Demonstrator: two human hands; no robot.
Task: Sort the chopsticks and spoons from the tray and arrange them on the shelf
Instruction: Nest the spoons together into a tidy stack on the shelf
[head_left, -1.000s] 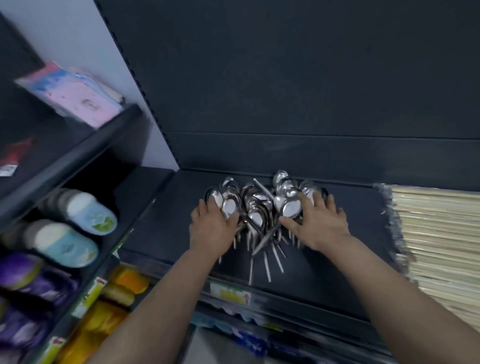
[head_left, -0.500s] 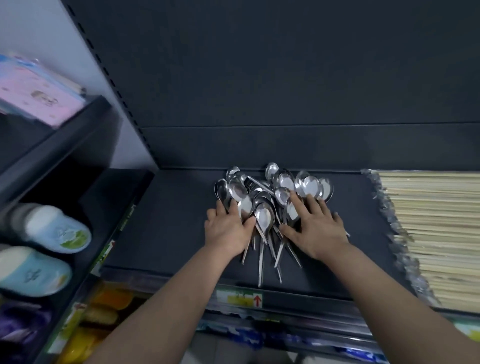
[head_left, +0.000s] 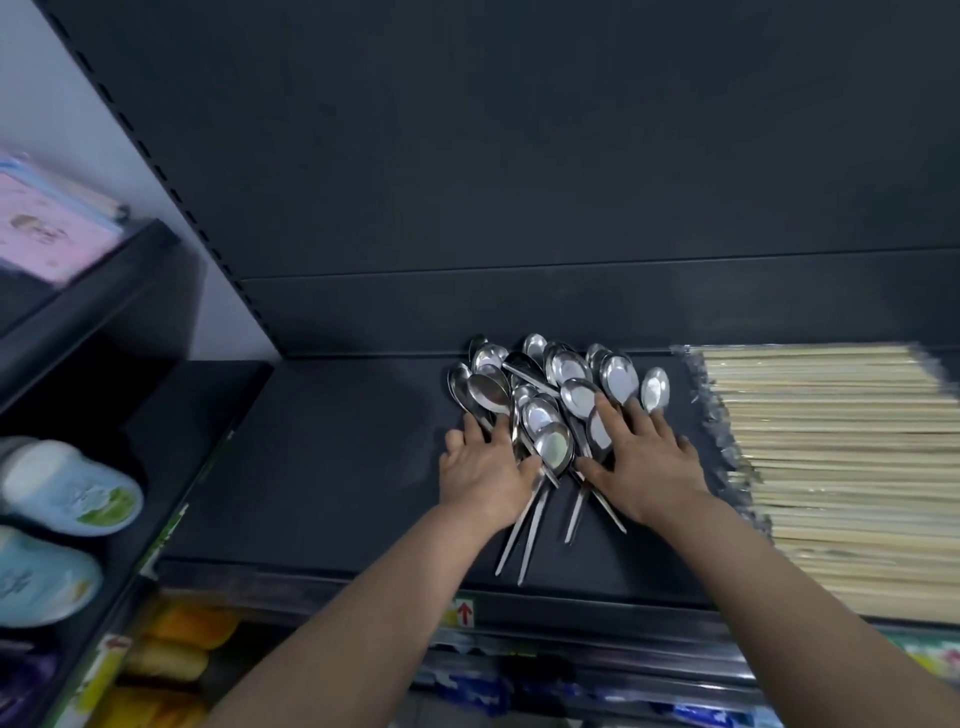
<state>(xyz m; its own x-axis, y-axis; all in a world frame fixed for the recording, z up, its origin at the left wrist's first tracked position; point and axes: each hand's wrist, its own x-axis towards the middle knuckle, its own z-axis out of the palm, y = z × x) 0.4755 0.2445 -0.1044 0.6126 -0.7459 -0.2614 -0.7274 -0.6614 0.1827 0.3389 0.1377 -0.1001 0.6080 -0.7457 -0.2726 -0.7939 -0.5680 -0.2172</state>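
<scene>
A pile of shiny metal spoons (head_left: 550, 400) lies on the dark shelf (head_left: 322, 467), bowls toward the back wall and handles fanning toward the front edge. My left hand (head_left: 480, 470) lies flat against the pile's left side, fingers straight on the spoon necks. On the pile's right side my right hand (head_left: 641, 457) presses with spread, straight fingers over several handles. Right of the spoons, a wide stack of pale wooden chopsticks (head_left: 841, 467) in clear wrapping fills the rest of the shelf. No tray is in view.
The dark back wall (head_left: 519, 182) rises behind the spoons. At the left, a neighbouring unit holds blue and white slippers (head_left: 67, 493) and pink packets (head_left: 47, 228) on a higher shelf. Yellow packs (head_left: 171, 654) sit on the shelf below.
Both hands have pushed the spoon pile to the right, closer to the chopsticks. The bowls now lie nearer the back wall, and more bare shelf shows on the left.
</scene>
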